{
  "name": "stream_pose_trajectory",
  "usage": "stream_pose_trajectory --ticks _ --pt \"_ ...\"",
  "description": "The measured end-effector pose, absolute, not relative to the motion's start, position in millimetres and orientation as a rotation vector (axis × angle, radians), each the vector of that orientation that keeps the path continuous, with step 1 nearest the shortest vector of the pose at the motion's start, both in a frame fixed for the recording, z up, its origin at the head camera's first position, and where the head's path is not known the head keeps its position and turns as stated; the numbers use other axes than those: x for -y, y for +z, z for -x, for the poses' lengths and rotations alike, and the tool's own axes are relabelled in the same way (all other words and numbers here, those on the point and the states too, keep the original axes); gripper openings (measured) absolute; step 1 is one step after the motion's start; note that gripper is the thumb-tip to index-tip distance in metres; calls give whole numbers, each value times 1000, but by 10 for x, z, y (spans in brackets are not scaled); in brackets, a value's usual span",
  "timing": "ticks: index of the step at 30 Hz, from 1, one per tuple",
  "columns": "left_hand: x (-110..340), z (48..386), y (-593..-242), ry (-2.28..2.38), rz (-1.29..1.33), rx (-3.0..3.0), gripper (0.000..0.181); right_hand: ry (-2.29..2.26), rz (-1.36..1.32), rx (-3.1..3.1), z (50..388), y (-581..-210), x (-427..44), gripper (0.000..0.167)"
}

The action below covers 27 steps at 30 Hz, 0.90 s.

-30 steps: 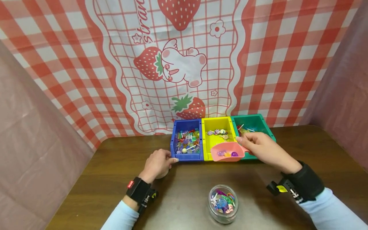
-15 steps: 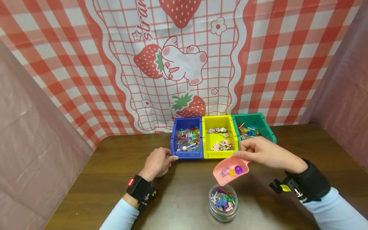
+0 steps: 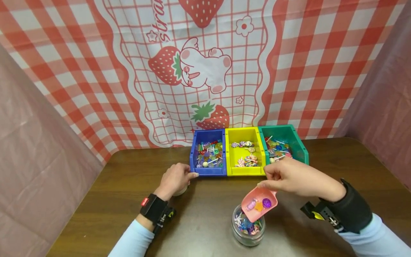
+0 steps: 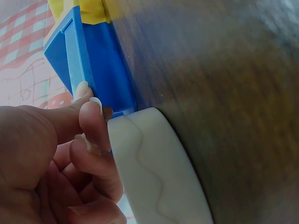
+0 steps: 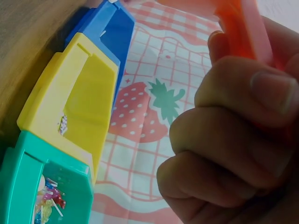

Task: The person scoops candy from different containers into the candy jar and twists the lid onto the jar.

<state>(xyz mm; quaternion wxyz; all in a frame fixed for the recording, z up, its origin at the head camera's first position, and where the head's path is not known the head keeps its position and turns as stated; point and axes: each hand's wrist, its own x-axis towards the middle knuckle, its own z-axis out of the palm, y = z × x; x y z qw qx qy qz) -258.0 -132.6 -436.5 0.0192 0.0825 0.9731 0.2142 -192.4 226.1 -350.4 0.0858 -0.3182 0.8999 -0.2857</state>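
Observation:
My right hand grips the handle of a small pink scoop, which holds a few charms: a pale purple one, an orange star and a round purple one. The scoop's tip is over the rim of a clear jar filled with mixed small charms. My left hand pinches the front left corner of a blue bin, thumb on its edge in the left wrist view. Under that hand lies a round white object, mostly hidden in the head view. In the right wrist view the curled fingers wrap the handle.
A yellow bin and a green bin adjoin the blue one, each with small candy-like charms inside. Behind them hangs a strawberry-printed checked cloth. The wooden table carries everything.
My right hand has drawn the loaded scoop from above the yellow bin toward the front, over the jar. The left hand has stayed at the blue bin's corner.

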Motion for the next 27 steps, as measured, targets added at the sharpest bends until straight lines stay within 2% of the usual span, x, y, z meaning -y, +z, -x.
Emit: stream_pose_trajectory --ticks 27 --pt "1332 2574 -4371 664 -257 -2981 33 -595 891 -2837 1835 -3431 -2242 42"
